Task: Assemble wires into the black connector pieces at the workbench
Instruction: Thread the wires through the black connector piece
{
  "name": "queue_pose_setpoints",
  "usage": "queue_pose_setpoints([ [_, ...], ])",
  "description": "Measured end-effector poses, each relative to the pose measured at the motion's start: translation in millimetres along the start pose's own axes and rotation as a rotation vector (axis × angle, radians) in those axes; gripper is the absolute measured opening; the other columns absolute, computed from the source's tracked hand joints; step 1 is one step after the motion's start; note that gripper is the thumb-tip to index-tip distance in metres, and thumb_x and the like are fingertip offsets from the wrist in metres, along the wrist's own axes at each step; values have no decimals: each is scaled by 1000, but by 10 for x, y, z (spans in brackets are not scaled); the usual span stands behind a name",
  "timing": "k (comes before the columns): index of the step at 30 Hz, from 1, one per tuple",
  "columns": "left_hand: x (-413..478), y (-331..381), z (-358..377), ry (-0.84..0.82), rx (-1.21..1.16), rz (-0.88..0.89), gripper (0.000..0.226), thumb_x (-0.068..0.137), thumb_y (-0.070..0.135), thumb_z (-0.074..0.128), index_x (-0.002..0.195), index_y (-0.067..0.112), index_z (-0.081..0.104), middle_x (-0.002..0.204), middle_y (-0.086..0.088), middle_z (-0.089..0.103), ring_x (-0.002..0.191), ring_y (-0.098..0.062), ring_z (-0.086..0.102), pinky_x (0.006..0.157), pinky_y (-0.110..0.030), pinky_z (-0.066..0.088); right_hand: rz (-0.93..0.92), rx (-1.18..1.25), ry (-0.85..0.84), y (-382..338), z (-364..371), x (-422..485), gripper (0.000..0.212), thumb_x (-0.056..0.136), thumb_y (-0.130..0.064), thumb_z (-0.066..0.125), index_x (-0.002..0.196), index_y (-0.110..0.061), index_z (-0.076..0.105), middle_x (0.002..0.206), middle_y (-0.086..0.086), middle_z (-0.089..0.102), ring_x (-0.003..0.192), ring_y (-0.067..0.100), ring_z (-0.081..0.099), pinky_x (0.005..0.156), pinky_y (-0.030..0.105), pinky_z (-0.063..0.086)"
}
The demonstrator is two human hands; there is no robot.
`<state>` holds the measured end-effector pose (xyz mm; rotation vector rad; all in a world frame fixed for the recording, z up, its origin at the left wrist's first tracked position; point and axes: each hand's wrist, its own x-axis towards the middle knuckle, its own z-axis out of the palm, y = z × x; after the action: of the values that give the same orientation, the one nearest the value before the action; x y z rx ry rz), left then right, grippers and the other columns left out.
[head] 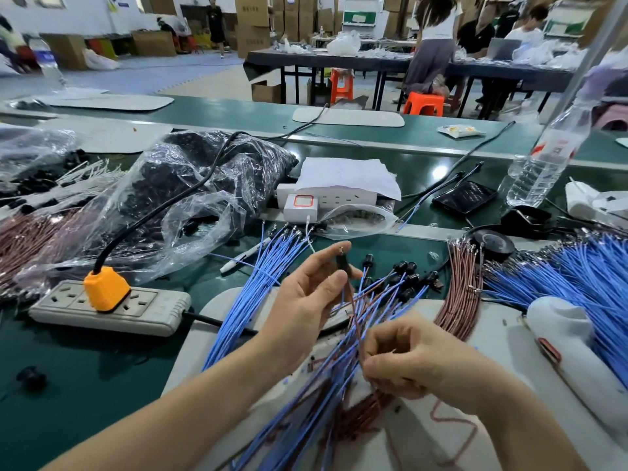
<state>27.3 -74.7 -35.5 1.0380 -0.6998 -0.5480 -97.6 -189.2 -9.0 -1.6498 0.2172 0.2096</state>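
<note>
Blurred: black connector (342, 264); brown wire (353, 311) end hidden in right hand (407, 363).

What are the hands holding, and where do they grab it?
The left hand pinches a black connector piece near its lower end; the right hand pinches the brown wire lower down.

The table (85, 385) is dark green; the blue wires (251, 300) are bright and plain; the reddish-brown wires (457, 300) are duller; the connector pieces (406, 270) are black; the plug (105, 288) is orange, its power strip (68, 307) pale grey; the charger (300, 207) is white with an orange-outlined square; the stools (424, 103) are orange.
</note>
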Motion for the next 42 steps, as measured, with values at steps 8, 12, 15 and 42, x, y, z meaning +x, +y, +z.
queue_pose_setpoints([
  [8, -76, 4, 19, -142, 639, 369, 26, 86, 7, 64, 106, 24, 62, 100, 8, 69, 94, -16, 63, 84, -25, 44, -405, 126, 610, 130, 77, 195, 13, 77, -1, 71, 74, -11, 63, 62, 0, 63, 49, 19, 64, 50, 25, 54],
  [12, -69, 10, 9, -137, 637, 363, 21, 83, 16, 67, 102, 24, 66, 98, 11, 69, 91, -10, 62, 84, -19, 41, -427, -16, 674, 203, 81, 226, 24, 81, 14, 64, 77, -9, 59, 64, -3, 65, 54, 16, 67, 55, 26, 57],
  [15, -77, -13, 21, -142, 608, 348, 21, 81, 16, 70, 101, 18, 68, 95, 9, 69, 89, -6, 62, 83, -18, 42, -419, -44, 689, 232, 71, 236, 29, 78, 19, 63, 73, -9, 55, 60, 0, 66, 55, 16, 68, 58, 31, 58],
  [42, -55, -12, 2, -197, 631, 419, 19, 81, 8, 71, 100, 10, 68, 94, -2, 69, 86, -13, 64, 80, -21, 46, -503, -417, 686, 248, 109, 253, 46, 80, 20, 58, 76, -26, 52, 69, -6, 60, 64, 6, 57, 59, 19, 46],
])
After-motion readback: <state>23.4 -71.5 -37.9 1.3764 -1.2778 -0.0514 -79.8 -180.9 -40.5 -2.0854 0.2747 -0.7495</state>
